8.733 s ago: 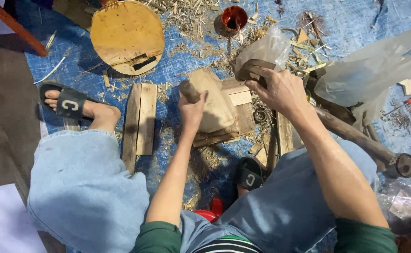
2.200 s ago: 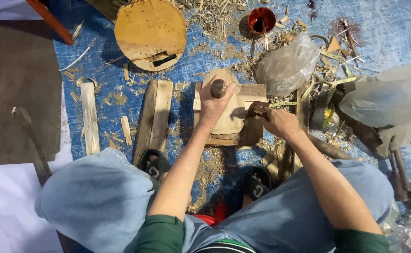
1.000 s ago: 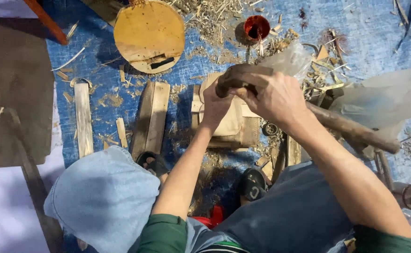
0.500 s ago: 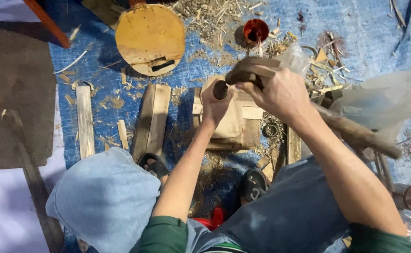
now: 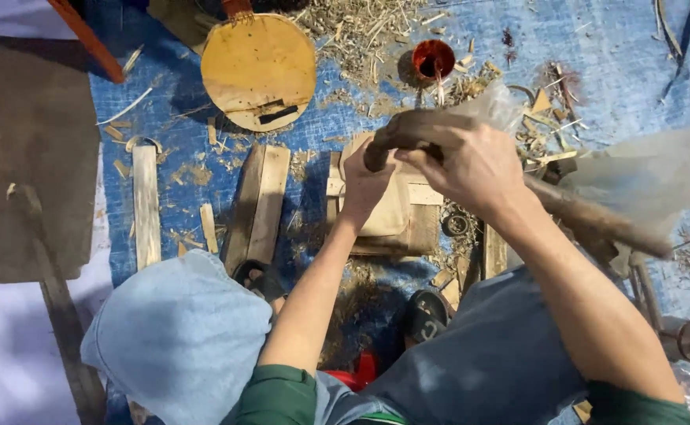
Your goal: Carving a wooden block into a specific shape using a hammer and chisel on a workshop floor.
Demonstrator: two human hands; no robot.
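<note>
R hand [image 5: 471, 165]: fingers curled tight round a dark wooden mallet [image 5: 416, 130], held above the work; head of it sits over the L fingertips, handle runs back toward the R wrist.
L hand [image 5: 370, 185]: wrapped round a dark upright tool [image 5: 375, 156], prob. a chisel; only its rounded top end shows, blade hidden by the palm.
Workpiece: pale carved wood block [image 5: 388, 208] directly under L hand, touching it; rests on a stack of flat wood pieces [image 5: 419, 228].
Where: all on blue tarp [image 5: 612, 47] on the ground, between the person's knees.
Just L of block: two planks [image 5: 260, 206] side by side, lying lengthwise; a sandalled foot [image 5: 260, 279] at their near end.
Further L: narrow pale slat [image 5: 146, 206], apart from the planks, wood chips around it.
Above: round yellowish wooden disc [image 5: 260, 67] w/ a dark slot near its lower edge.
Upper mid: small red cup [image 5: 433, 61] amid shavings.
R side: clear plastic bag [image 5: 644, 169], crumpled, near the R forearm.
Far L: brown mat [image 5: 30, 157] beside the tarp edge.
Legs: light-blue trousers, L knee [image 5: 175, 338] raised in foreground.
</note>
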